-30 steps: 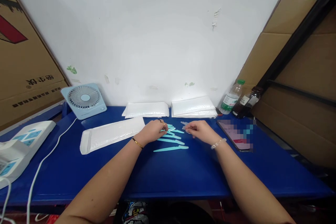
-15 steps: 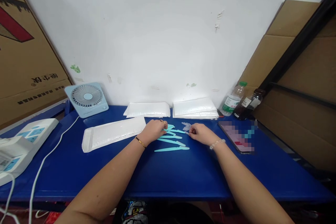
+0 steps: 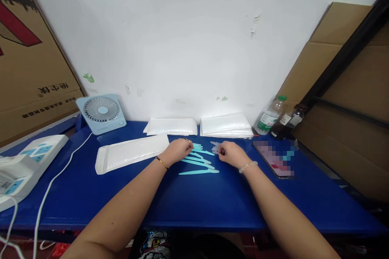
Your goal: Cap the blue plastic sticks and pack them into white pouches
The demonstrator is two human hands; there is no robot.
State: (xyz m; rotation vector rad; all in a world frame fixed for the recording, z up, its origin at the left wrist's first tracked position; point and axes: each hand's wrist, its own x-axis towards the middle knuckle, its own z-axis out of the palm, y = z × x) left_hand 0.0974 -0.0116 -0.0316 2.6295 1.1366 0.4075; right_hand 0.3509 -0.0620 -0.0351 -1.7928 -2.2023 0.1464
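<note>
Landmark: the row of turquoise razor-shaped sticks (image 3: 199, 172), lying loosely fanned on the blue table (image 3: 194, 206), closely bunched at the far end and more spread toward the near edge. Left hand (image 3: 178, 149) was at the row's far left side, fingers curled down and bunched together, fingertips over or against the left ends of the far sticks; couldn't tell whether it pinched one or only touched. Nearest stick lay clear of both hands, wider end to the right. Right hand (image 3: 233, 154) was just right of the row, fingers folded in with thumb tucked close, little gap showing; contents hidden, so couldn't tell if it had hold of anything. Small translucent plastic pieces (image 3: 214, 146) lay between the row's far right end and that hand, right by its fingertips. Left of the row: a single white padded mailer (image 3: 133, 151), lying flat at a slant, one end near the left hand. Behind the row: two piles of white mailers, left pile (image 3: 172, 126) and right pile (image 3: 225, 124). Well right of the row: a phone (image 3: 272, 160), with a green-capped bottle (image 3: 269, 119) beyond it.
</note>
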